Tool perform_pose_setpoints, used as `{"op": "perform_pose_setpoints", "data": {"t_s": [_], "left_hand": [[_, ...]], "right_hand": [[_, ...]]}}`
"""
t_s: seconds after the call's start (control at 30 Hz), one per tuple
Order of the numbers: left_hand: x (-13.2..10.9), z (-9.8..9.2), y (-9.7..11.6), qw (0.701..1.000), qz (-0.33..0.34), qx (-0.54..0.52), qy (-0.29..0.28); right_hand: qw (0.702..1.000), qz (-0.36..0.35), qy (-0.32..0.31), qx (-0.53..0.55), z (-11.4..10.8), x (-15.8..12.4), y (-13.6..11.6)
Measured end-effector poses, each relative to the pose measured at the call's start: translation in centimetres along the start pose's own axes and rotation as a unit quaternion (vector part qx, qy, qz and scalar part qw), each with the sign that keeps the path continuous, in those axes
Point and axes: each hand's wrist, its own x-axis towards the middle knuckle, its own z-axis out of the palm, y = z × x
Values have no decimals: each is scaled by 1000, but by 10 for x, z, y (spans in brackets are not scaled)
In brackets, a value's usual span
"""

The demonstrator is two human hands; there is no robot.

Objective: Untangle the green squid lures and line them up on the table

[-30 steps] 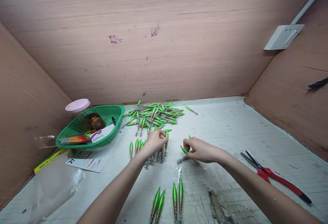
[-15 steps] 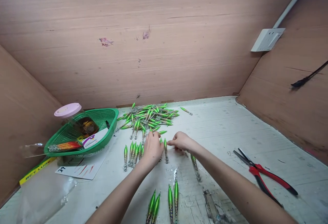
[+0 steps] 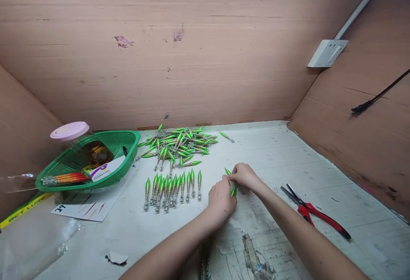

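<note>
Green lures are showing up all over the head view, which is the only view. The left hand [image 3: 221, 199] and the right hand [image 3: 244, 175] are meeting just right of the middle of the white surface [image 3: 288, 152], and both are pinching the same green lure [image 3: 230, 182], whose tip is sticking out above the left hand's fingers while a lower green part is peeking out between the 2 hands. Both hands are closing their fingers on it, held close over the surface.

Just left of the hands, a row of green lures [image 3: 171, 188] is lying side by side, hook ends pointing toward the person. Farther back, near the wooden wall [image 3: 192, 58], a loose pile of lures [image 3: 177, 143] is sitting in a heap. At the left a green basket [image 3: 128, 137] is holding a jar with a pink lid [image 3: 69, 130] and a packet of red and orange lures [image 3: 65, 179]. Red-handled pliers [image 3: 315, 211] are lying to the right of the right arm, well apart from the hands. A white socket [image 3: 327, 52] is hanging on the right wall.
</note>
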Motion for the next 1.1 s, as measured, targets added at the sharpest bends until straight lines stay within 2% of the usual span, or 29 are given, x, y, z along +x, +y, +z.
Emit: {"op": "perform_pose_setpoints", "data": {"t_s": [0.1,0.2,0.23,0.37,0.47,0.57,0.77,0.8,0.83,0.9,0.93,0.97,1.03,1.1], "left_hand": [[4,-10,-14,987,-24,-157,2],[3,-26,-28,952,-36,-303,-34],[1,-32,-32,932,-34,-356,-55],[-15,-50,-37,810,-3,-573,-123],[-24,-54,-37,783,25,-605,-145],[-27,-53,-37,777,37,-610,-150],[-23,-54,-44,786,50,-596,-155],[-19,-54,-46,804,42,-576,-144],[-15,-54,-47,835,27,-537,-119],[-3,-54,-49,923,-5,-384,-34],[3,-54,-48,959,-14,-281,16],[9,-53,-47,982,-22,-177,58],[17,-53,-43,994,-44,-9,99],[20,-53,-39,988,-78,92,95]], "right_hand": [[994,-22,-45,96,-11,-6,11],[970,-55,-111,210,-24,-23,19],[952,-66,-140,263,-27,-30,21],[860,-80,-238,445,-27,-53,21],[831,-86,-262,484,-20,-61,15],[815,-95,-262,507,-16,-63,10],[804,-78,-270,524,-13,-61,10],[807,-77,-267,522,-10,-59,10],[821,-74,-254,506,-6,-55,8],[871,-58,-199,446,4,-44,3],[897,-46,-166,407,10,-37,-1],[919,-33,-137,369,17,-30,-6],[943,-12,-104,315,31,-16,-17],[955,-4,-93,281,43,-7,-27]]}}
